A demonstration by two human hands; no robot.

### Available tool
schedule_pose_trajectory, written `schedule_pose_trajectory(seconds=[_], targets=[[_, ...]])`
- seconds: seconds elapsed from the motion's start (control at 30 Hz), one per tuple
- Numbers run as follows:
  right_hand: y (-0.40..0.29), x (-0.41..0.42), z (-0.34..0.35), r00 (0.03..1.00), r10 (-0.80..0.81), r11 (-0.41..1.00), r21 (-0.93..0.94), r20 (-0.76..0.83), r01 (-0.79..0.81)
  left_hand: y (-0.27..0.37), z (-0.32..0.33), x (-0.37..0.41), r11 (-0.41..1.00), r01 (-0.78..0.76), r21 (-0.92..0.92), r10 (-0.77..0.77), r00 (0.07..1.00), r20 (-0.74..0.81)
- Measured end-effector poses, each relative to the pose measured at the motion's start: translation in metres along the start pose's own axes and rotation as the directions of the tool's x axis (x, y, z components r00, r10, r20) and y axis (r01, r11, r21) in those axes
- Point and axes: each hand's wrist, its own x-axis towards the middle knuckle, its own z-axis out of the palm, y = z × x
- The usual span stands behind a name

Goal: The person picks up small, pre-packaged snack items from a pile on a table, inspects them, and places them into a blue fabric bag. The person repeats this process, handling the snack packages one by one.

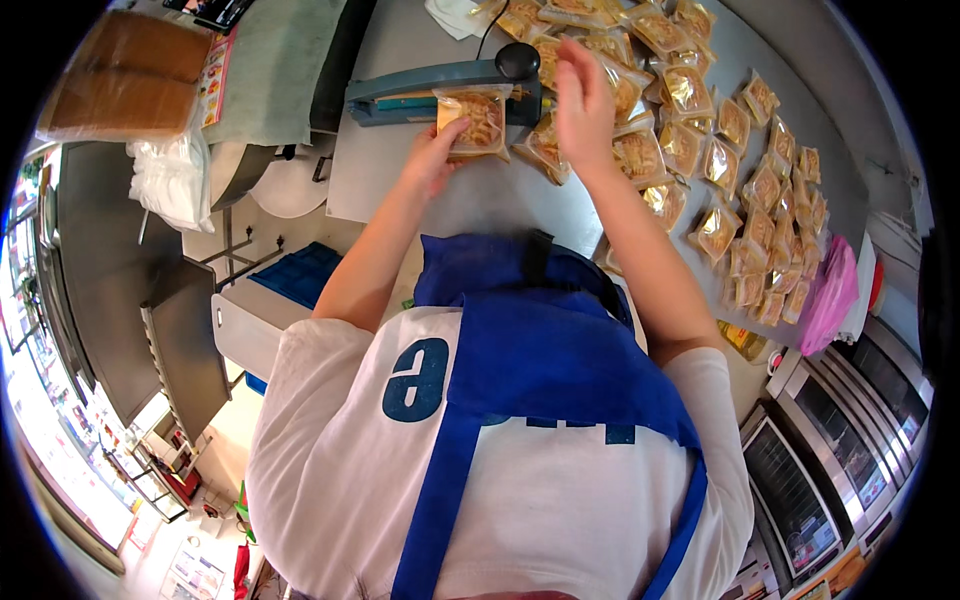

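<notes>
Between the thumb and fingers of my left hand (436, 156) is a clear plastic food pouch (480, 124) with pale yellow-brown pieces inside. Its upper edge lies against the front of a blue-grey hand impulse sealer (442, 79). The sealer's lever carries a round black knob (517, 61) at its right end. Just right of that knob, my right hand (583, 112) is raised with its fingers extended upward; I see nothing held in it. Beneath and beside it lie several similar filled pouches (641, 154), one of them (545, 148) close to the sealer's right end.
Many more pouches (761, 232) spread over the right of the steel table (390, 176). A pink plastic bag (832, 296) hangs at the table's right edge. A white cloth (457, 19) lies behind the sealer. Ovens (795, 487) stand at lower right, a wrapped cardboard box (131, 71) at upper left.
</notes>
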Motion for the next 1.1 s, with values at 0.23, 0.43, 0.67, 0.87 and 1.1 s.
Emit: schedule_pose_trajectory(seconds=[0.23, 0.43, 0.67, 0.87, 1.1], targets=[[-0.002, 0.022, 0.013, 0.813, -0.428, 0.726, -0.385, 0.394, 0.569, 0.007, 0.011, -0.014, 0.999, 0.031, 0.038, -0.030, 0.999, -0.036], [0.028, 0.027, 0.020, 0.825, -0.147, 0.669, -0.559, 0.546, 0.489, 0.005, 0.007, -0.008, 0.995, 0.055, 0.078, -0.051, 0.998, -0.042], [0.042, 0.060, 0.033, 0.634, 0.342, 0.689, -0.644, 0.693, 0.332, 0.007, 0.006, -0.015, 0.995, 0.070, 0.065, -0.069, 0.997, -0.020], [0.034, 0.062, 0.032, 0.624, 0.350, 0.700, -0.637, 0.699, 0.321, 0.001, -0.008, -0.040, 0.997, 0.061, -0.052, -0.061, 0.998, -0.002], [0.036, 0.060, 0.033, 0.646, 0.312, 0.723, -0.615, 0.697, 0.314, -0.004, -0.009, -0.053, 0.994, 0.065, -0.083, -0.068, 0.997, -0.034]])
